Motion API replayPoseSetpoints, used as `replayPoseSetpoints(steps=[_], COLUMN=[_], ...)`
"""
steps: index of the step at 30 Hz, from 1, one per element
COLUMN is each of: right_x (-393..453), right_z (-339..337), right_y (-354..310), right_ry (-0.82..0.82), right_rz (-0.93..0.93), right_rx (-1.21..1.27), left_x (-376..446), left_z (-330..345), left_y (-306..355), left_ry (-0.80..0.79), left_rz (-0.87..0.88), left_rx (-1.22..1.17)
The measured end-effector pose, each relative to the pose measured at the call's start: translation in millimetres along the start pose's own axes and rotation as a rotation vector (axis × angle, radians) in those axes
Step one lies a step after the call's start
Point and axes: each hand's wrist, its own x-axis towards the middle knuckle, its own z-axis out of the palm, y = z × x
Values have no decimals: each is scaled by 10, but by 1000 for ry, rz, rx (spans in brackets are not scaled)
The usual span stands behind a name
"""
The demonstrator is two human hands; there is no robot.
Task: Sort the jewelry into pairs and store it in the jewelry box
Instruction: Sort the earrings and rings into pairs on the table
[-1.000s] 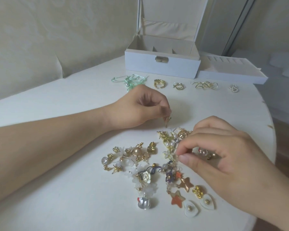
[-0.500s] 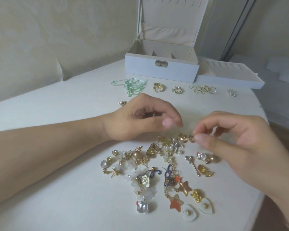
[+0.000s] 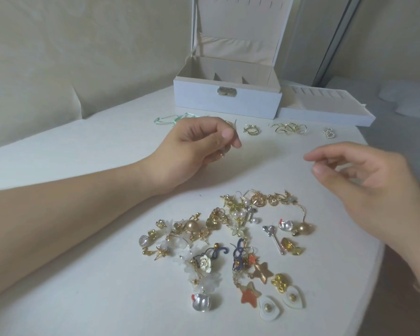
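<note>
Our left hand (image 3: 192,146) curls around a small gold piece (image 3: 222,155), mostly hidden; it covers jewelry near the table's (image 3: 83,146) far edge. Our right hand (image 3: 364,180) hangs loosely curled, holding nothing we can see.

White box (image 3: 250,103) with a cream lining and brass-coloured clasp (image 3: 227,91) on a white table (image 3: 83,275), mint-green ribbon (image 3: 170,119) by gold rings (image 3: 252,129), and a heap of gold, pearl-white, navy pieces with orange stars (image 3: 250,295).
</note>
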Motion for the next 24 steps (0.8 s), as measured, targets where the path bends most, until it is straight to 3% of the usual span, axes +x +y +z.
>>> replayPoseSetpoints(steps=[4,12,15,24], right_x=[-53,248,307,116], right_z=[49,401,313,-173], right_y=[16,-143,-74,148], right_ry=[-99,-447,-498,-540], right_rz=[-24,-47,-26,-31], right_rx=[-104,-247,-296,-97], left_x=[17,19,24,33], left_z=[1,7,8,14], left_y=[13,32,31,12], left_ry=[16,53,53,0], left_rz=[-21,-55,-69,-61], left_rx=[-4,-32,-46,-31])
